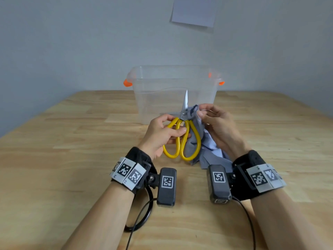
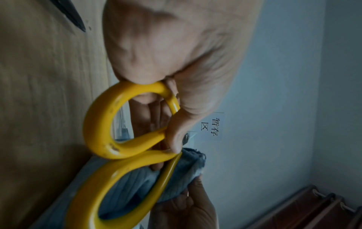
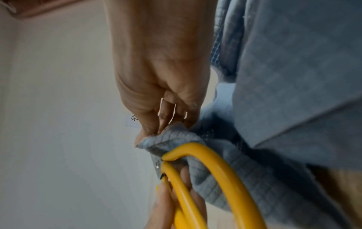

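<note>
Yellow-handled scissors (image 1: 182,139) stand blades-up above the wooden table (image 1: 72,141), steel blades (image 1: 185,103) closed. My left hand (image 1: 162,132) grips the handle loops near the pivot, thumb across the front; the left wrist view shows the handles (image 2: 101,124) under my thumb. A grey-blue cloth (image 1: 196,134) is bunched against the scissors' right side. My right hand (image 1: 216,123) pinches the cloth's top edge beside the pivot. In the right wrist view the cloth (image 3: 284,77) drapes over the yellow loop (image 3: 221,167). The rest of the cloth trails onto the table.
A clear plastic bin (image 1: 174,91) with orange latches (image 1: 127,83) stands just behind my hands. A paper sheet (image 1: 194,11) hangs on the wall. Black cables (image 1: 140,219) run from the wrist cameras across the near table.
</note>
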The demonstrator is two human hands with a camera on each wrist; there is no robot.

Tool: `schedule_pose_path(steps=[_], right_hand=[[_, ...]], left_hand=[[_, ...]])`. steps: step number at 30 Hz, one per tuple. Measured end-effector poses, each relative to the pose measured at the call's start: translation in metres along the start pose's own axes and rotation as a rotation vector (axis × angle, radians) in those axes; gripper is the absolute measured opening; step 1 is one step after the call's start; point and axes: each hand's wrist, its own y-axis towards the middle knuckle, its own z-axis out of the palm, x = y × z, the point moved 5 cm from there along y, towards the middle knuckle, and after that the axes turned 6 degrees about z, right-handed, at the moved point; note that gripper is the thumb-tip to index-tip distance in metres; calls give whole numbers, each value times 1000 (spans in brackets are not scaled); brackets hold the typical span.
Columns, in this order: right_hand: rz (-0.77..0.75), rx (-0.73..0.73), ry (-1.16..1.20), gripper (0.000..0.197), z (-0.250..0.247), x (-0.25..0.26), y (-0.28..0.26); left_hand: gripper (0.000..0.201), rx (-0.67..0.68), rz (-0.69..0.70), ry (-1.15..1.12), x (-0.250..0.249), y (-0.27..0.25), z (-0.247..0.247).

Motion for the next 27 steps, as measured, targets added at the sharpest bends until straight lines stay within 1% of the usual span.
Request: schedule_pose_path(steps=[2, 6, 8, 11, 13, 14, 16, 18, 20, 23, 25, 27], right_hand=[[-28, 20, -33, 15, 2, 0, 0], [-47, 32, -144, 14, 5, -4, -2], [-45, 35, -154, 16, 6, -5, -2], [33, 81, -155, 29, 8, -8, -2], [92, 122, -229, 30, 12, -12, -4], [94, 120, -240, 28, 13, -13, -5], [53, 53, -166, 22, 10, -10, -5], [-1, 21, -85, 21, 6, -5, -5], [-24, 37, -97, 24, 7, -2, -6], [-57, 16, -135, 25, 11, -1, -7], [-42, 15, -113, 25, 12, -4, -5], [-22, 41, -141, 28, 12, -6, -4]], left_hand=[[30, 5, -1, 10, 0, 0, 1], [29, -1, 3, 33, 1, -1, 1], [29, 1, 8, 28, 0, -1, 1], [27, 16, 11, 31, -1, 0, 3], [27, 14, 15, 44, -1, -1, 3], [27, 11, 17, 47, -2, -1, 2], [27, 15, 12, 34, -2, -1, 3], [27, 23, 7, 18, -2, -2, 3], [28, 18, 2, 12, -3, -2, 3], [27, 8, 2, 26, -1, -1, 3], [27, 0, 1, 38, 0, 0, 2], [27, -9, 3, 51, 1, 0, 1]])
